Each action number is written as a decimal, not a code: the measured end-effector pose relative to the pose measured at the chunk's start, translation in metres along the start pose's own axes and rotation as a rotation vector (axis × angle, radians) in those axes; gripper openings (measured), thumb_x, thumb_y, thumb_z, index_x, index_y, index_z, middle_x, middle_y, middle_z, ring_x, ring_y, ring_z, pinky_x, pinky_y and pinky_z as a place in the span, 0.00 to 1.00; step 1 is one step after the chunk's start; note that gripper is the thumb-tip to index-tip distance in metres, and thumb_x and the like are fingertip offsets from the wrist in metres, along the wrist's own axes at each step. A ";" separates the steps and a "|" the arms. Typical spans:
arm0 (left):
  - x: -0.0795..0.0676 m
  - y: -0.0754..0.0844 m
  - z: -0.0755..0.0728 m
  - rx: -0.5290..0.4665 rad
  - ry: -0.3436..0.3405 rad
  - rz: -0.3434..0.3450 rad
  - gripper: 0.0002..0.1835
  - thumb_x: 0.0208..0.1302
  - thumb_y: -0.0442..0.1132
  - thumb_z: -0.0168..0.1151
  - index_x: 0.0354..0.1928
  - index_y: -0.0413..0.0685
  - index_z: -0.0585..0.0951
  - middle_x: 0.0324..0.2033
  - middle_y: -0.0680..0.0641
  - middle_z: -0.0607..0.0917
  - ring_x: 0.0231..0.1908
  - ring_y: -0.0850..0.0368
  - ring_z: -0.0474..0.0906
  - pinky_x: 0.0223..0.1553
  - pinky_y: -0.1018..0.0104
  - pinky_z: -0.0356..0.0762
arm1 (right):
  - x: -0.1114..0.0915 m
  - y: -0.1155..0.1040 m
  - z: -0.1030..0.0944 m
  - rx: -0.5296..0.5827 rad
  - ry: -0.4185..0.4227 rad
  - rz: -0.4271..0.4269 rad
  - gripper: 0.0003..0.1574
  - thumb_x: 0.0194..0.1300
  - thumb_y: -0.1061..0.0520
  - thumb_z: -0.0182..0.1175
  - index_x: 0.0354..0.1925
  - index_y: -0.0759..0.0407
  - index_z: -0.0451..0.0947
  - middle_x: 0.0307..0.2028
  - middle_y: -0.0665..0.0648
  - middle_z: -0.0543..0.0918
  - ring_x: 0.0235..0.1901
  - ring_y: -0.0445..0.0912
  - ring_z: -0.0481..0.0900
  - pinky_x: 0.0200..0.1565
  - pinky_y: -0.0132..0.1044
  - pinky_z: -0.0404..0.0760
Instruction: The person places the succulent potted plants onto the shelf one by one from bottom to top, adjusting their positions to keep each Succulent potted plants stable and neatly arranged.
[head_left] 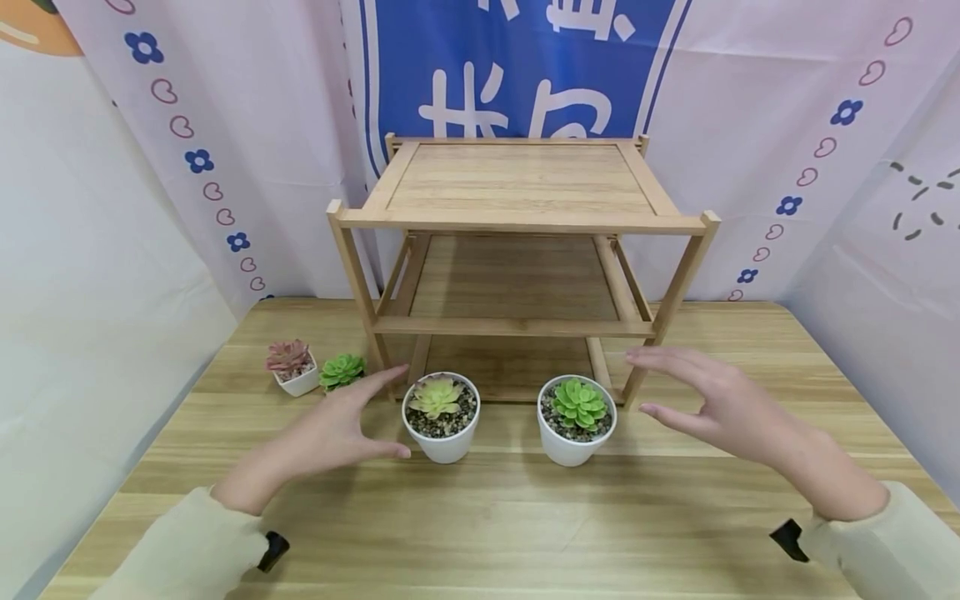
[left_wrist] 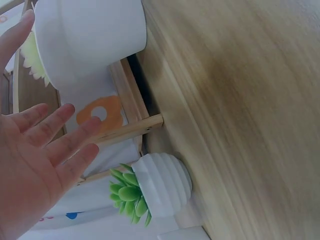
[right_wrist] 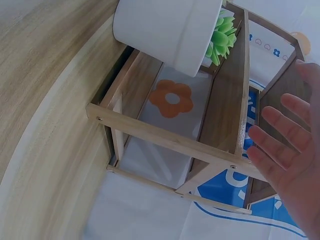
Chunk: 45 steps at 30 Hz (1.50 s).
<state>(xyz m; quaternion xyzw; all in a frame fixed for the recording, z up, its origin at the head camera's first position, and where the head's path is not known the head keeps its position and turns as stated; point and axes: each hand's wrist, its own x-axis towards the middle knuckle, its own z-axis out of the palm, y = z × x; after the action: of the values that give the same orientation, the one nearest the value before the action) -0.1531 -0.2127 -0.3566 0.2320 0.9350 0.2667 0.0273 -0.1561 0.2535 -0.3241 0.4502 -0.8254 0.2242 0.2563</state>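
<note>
Two round white pots stand side by side on the table before a wooden rack. The left potted succulent [head_left: 437,397] is pale yellow-green with pinkish tips, set in dark gravel. My left hand [head_left: 330,433] is just left of it, fingers and thumb spread apart, holding nothing. The right potted succulent [head_left: 579,403] is bright green. To its right hovers my right hand [head_left: 727,408], thumb apart from the fingers and nothing held. In the left wrist view, a ribbed white pot [left_wrist: 164,185] with a green succulent [left_wrist: 129,194] shows beyond the left fingers.
The three-tier wooden rack [head_left: 521,221] stands at the back of the wooden table [head_left: 480,533], its shelves bare. At the left sits a reddish succulent [head_left: 288,357] in a white pot, beside the small green one [head_left: 342,370]. A printed curtain [head_left: 285,125] hangs behind.
</note>
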 end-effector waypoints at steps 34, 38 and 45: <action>0.006 -0.008 0.016 -0.208 -0.021 -0.026 0.63 0.51 0.53 0.81 0.79 0.35 0.53 0.72 0.28 0.64 0.65 0.30 0.70 0.64 0.30 0.65 | -0.004 0.028 -0.025 0.012 0.124 0.125 0.26 0.74 0.43 0.62 0.53 0.64 0.85 0.49 0.59 0.89 0.59 0.23 0.72 0.61 0.18 0.67; 0.006 -0.010 0.017 -0.245 -0.028 -0.016 0.63 0.52 0.53 0.81 0.79 0.33 0.51 0.72 0.28 0.63 0.65 0.32 0.71 0.65 0.32 0.66 | -0.001 0.034 -0.027 0.014 0.185 0.098 0.38 0.75 0.33 0.55 0.50 0.66 0.86 0.47 0.59 0.89 0.58 0.24 0.74 0.60 0.19 0.68; 0.006 -0.009 0.020 -0.252 -0.017 -0.031 0.64 0.52 0.53 0.81 0.80 0.36 0.51 0.73 0.29 0.62 0.68 0.30 0.65 0.66 0.30 0.62 | 0.001 0.040 -0.028 0.006 0.257 0.097 0.38 0.74 0.33 0.57 0.46 0.68 0.87 0.43 0.56 0.90 0.54 0.24 0.77 0.57 0.18 0.70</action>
<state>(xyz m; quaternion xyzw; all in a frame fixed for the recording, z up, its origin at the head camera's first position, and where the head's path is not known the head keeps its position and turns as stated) -0.1587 -0.2075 -0.3777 0.2146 0.8972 0.3798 0.0681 -0.1844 0.2895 -0.3078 0.3781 -0.8059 0.2948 0.3473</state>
